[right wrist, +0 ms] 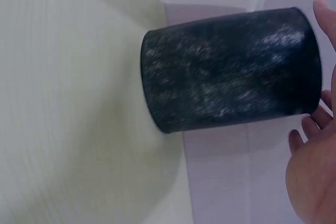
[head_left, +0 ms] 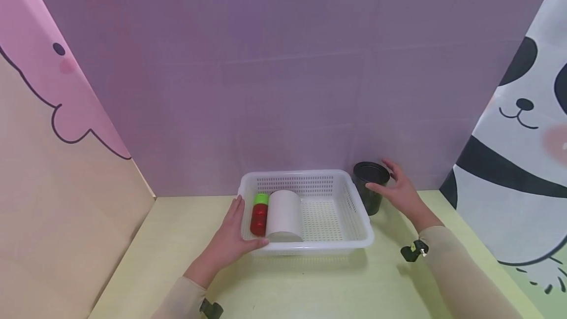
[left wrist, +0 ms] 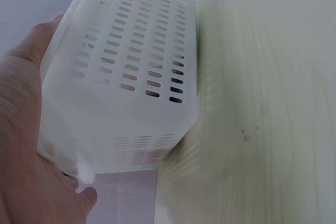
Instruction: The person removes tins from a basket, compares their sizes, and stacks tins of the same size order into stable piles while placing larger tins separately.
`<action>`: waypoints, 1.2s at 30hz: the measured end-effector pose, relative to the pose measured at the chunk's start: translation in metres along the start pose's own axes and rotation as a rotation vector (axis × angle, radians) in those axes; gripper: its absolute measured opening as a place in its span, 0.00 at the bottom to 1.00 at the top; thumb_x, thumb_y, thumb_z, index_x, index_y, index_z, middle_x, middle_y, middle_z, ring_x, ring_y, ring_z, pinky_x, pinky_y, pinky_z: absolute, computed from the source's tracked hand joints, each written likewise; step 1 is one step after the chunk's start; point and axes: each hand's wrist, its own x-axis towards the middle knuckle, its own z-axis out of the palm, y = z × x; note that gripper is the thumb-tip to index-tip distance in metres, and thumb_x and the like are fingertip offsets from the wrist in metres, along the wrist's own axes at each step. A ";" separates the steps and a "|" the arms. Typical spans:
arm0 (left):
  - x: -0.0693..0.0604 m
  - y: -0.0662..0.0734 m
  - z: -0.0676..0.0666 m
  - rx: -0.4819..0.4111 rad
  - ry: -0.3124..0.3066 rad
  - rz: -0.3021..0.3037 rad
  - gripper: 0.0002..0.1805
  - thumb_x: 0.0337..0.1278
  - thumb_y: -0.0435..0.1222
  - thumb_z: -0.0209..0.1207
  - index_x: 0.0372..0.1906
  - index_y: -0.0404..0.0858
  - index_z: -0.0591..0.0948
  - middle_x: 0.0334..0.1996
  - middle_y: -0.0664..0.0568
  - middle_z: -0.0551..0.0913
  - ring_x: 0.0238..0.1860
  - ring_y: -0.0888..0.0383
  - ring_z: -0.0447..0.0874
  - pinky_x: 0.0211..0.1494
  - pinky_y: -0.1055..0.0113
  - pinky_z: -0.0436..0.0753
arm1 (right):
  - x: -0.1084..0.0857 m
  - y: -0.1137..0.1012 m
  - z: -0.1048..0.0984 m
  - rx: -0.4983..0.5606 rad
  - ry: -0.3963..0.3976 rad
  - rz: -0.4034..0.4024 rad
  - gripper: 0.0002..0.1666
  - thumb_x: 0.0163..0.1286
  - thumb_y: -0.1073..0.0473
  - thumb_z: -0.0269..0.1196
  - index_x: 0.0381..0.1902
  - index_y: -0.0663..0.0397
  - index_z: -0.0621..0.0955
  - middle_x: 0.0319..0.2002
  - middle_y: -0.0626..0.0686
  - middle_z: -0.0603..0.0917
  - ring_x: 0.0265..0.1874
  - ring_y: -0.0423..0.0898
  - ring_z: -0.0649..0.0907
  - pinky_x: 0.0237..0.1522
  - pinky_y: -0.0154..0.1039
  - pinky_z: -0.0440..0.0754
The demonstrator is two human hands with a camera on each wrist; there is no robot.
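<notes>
A white plastic basket (head_left: 310, 246) stands on the table, holding a red bottle with a green cap (head_left: 259, 214) and a white paper roll (head_left: 284, 215) side by side at its left. My left hand (head_left: 230, 238) grips the basket's front left corner, thumb on the front rim and fingers along the left side. Just right of the basket is a black cylindrical canister (head_left: 371, 186). My right hand (head_left: 398, 192) is spread around the canister's upper right side, thumb in front and fingers behind; in the right wrist view the fingers (right wrist: 311, 124) are loosely bent by its top edge.
The pale wooden table (head_left: 305, 289) meets a purple backdrop (head_left: 283, 87) close behind the basket and canister. A panda-print panel (head_left: 522, 171) stands at the right, and a panel with a pink cartoon figure (head_left: 53, 73) at the left.
</notes>
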 end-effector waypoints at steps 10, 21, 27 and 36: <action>0.000 0.001 -0.001 -0.009 -0.002 -0.005 0.75 0.53 0.60 0.81 0.91 0.33 0.47 0.91 0.40 0.42 0.90 0.38 0.40 0.82 0.33 0.63 | -0.002 -0.021 0.002 -0.022 0.082 -0.165 0.53 0.69 0.49 0.81 0.82 0.62 0.69 0.86 0.63 0.61 0.82 0.72 0.61 0.78 0.78 0.60; 0.001 0.000 -0.003 -0.013 -0.002 0.001 0.75 0.52 0.60 0.81 0.90 0.31 0.47 0.91 0.39 0.43 0.90 0.38 0.40 0.83 0.33 0.62 | -0.007 -0.061 0.022 -0.060 0.042 -0.279 0.34 0.76 0.54 0.75 0.73 0.62 0.78 0.74 0.65 0.74 0.76 0.68 0.71 0.75 0.72 0.68; 0.001 -0.001 -0.002 -0.012 -0.007 -0.006 0.76 0.52 0.61 0.81 0.90 0.32 0.47 0.91 0.39 0.43 0.90 0.38 0.41 0.82 0.33 0.63 | -0.010 -0.087 0.036 -0.059 -0.103 -0.213 0.40 0.81 0.49 0.70 0.79 0.63 0.70 0.77 0.67 0.70 0.75 0.68 0.72 0.76 0.69 0.70; 0.002 -0.003 -0.002 -0.009 0.000 0.008 0.76 0.52 0.61 0.81 0.90 0.30 0.47 0.91 0.38 0.43 0.89 0.35 0.43 0.81 0.32 0.64 | -0.010 -0.125 0.074 -0.114 -0.247 -0.100 0.48 0.80 0.40 0.70 0.83 0.60 0.66 0.78 0.68 0.71 0.75 0.68 0.73 0.72 0.71 0.76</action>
